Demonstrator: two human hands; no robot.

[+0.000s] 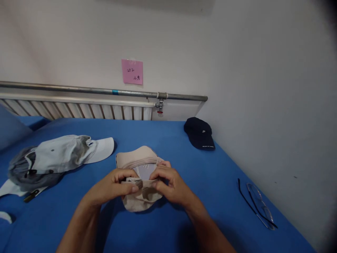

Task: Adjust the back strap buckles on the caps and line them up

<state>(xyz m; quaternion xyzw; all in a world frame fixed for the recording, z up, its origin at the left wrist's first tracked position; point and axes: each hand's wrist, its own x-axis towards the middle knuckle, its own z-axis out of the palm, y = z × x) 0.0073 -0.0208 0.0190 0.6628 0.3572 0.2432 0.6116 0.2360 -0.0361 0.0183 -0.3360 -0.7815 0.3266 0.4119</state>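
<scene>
A beige baseball cap [139,156] lies upturned on the blue surface in front of me, its brim pointing away and its inside showing. My left hand [118,184] pinches the left part of the back strap, near a small metal eyelet, between thumb and fingers. On the other side, my right hand [171,181] grips the strap's right part, with fingertips inside the opening. Between the two hands the strap runs across the cap's rear gap. The fingertips of both hands are partly hidden by the cap.
Stacked caps, a pale one [68,153] over a grey one [21,172], lie at left. A black cap [198,133] sits far right by the wall, with eyeglasses [259,205] nearer. Behind the blue surface [158,133] are a radiator [79,109] and pipe [92,90].
</scene>
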